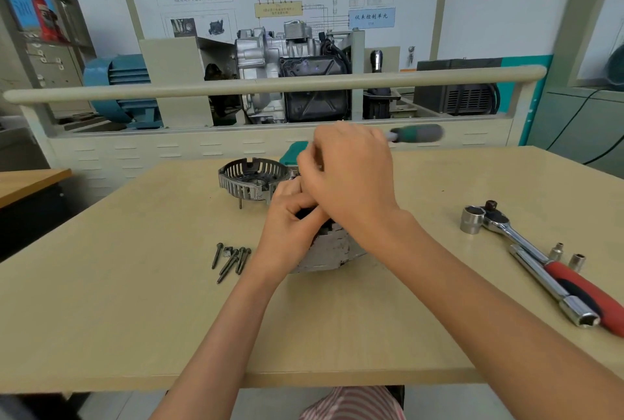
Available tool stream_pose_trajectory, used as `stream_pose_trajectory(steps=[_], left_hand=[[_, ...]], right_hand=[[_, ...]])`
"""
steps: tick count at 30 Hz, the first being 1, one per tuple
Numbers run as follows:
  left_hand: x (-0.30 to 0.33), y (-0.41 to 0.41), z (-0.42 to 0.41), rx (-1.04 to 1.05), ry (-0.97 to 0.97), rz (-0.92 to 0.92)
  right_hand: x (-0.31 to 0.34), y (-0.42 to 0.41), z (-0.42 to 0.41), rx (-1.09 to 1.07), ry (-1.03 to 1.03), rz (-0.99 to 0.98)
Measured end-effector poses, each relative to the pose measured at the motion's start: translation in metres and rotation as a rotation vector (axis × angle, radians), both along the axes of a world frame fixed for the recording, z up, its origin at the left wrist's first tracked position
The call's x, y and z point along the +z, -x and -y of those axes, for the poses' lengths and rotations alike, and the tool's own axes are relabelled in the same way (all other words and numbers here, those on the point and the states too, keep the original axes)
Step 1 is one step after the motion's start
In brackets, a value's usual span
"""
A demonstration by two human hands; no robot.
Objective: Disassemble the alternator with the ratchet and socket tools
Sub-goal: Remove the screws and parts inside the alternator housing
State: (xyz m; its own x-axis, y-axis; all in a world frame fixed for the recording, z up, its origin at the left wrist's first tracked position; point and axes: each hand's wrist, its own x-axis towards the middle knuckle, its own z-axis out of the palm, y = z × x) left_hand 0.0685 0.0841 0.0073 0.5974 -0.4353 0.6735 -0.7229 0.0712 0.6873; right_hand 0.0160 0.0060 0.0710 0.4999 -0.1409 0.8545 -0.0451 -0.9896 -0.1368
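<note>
The grey alternator body [332, 251] rests on the table [135, 301] at the centre, mostly hidden by my hands. My left hand [292, 217] grips its top edge. My right hand [347, 176] is closed around a tool with a green and grey handle [418, 133] that sticks out to the right; its tip is hidden. The removed slotted end cover [251, 178] lies just behind, to the left. Several dark long bolts [233, 259] lie left of the body. A red-handled ratchet [553, 264] with a large socket [471, 218] lies at the right.
A chrome extension bar [553, 288] lies alongside the ratchet, with two small sockets [567, 256] beside it. A teal box [293, 153] sits behind my hands. Beyond the table's far edge stands a rail [270, 85] and an engine display [293, 75].
</note>
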Motion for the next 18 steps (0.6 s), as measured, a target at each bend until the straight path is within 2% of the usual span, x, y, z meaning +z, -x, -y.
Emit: stream_pose_trajectory(steps=[2, 4, 9, 12, 15, 16, 18], left_hand=[[0.0, 0.0, 0.001, 0.005, -0.001, 0.018], [-0.001, 0.0, 0.0, -0.009, -0.006, -0.011], [0.002, 0.001, -0.003, -0.034, -0.024, -0.058], [0.001, -0.001, -0.004, -0.043, -0.037, -0.049], [0.0, -0.002, -0.003, -0.03, -0.014, -0.034], [0.0, -0.002, -0.003, -0.021, 0.0, -0.027], [-0.001, -0.002, -0.001, -0.009, 0.013, -0.033]], right_hand=[[-0.002, 0.0, -0.006, -0.23, 0.097, -0.057], [-0.001, 0.0, -0.008, -0.188, 0.073, -0.055], [0.005, -0.001, 0.005, 0.474, -0.238, 0.059], [0.005, -0.002, 0.007, 0.681, -0.405, 0.04], [0.005, 0.0, 0.006, 0.651, -0.349, 0.039], [0.004, 0.0, 0.006, 0.57, -0.267, 0.032], [0.003, -0.001, 0.003, 0.238, -0.047, -0.01]])
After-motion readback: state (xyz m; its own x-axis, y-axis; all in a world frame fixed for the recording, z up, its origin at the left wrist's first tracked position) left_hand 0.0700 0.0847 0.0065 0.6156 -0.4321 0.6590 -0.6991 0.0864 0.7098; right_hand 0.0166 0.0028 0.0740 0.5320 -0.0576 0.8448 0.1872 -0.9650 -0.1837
